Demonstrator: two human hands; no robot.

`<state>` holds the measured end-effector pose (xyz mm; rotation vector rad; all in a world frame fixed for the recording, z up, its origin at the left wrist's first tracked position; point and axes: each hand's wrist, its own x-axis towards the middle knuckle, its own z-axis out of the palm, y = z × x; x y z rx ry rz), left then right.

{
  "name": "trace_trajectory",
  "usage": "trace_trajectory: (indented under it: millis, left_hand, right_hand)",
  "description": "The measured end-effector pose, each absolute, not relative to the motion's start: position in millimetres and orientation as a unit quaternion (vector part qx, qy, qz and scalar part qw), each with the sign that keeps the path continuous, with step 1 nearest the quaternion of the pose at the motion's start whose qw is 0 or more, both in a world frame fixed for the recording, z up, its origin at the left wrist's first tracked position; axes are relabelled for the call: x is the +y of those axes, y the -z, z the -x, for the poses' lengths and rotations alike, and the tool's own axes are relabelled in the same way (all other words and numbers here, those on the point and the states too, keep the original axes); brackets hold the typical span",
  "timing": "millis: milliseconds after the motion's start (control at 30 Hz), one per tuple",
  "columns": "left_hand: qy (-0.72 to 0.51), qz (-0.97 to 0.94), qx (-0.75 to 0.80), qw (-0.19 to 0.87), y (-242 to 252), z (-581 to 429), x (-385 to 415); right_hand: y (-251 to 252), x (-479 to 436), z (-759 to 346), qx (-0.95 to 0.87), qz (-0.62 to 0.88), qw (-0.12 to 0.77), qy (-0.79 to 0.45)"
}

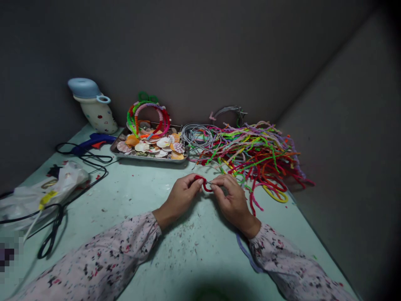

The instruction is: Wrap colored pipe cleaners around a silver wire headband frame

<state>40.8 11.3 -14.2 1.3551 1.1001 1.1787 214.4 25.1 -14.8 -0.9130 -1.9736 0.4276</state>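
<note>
A short curved piece of red pipe cleaner (pixel 205 185) spans the gap between my two hands above the tabletop. My left hand (pixel 184 192) pinches its left end between thumb and fingers. With thumb and fingertips closed, my right hand (pixel 232 200) grips the other end, where a bit of grey wire seems to show. Just beyond and right of my hands lies a large tangled heap of coloured pipe cleaners (pixel 260 146). Coils of grey wire (pixel 200 136) rest at the heap's left side.
A metal tray (pixel 150 159) of seashells (pixel 163 143) stands behind, with colourful wrapped hoops (pixel 134 119) on it. Left are a blue glue gun (pixel 90 142), a black cord (pixel 79 193), a plastic bag (pixel 70 177) and a blue-lidded bottle (pixel 97 113). Dark walls border the table.
</note>
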Motion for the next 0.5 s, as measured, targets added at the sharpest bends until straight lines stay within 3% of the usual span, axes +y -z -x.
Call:
trace_trajectory:
  millis: [500]
  left_hand:
    - [-0.459, -0.529, 0.457, 0.548, 10.8, -40.0, 10.6]
  right_hand:
    - [15.8, 23.9, -214.5, -0.805, 0.368, 0.43, -0.179]
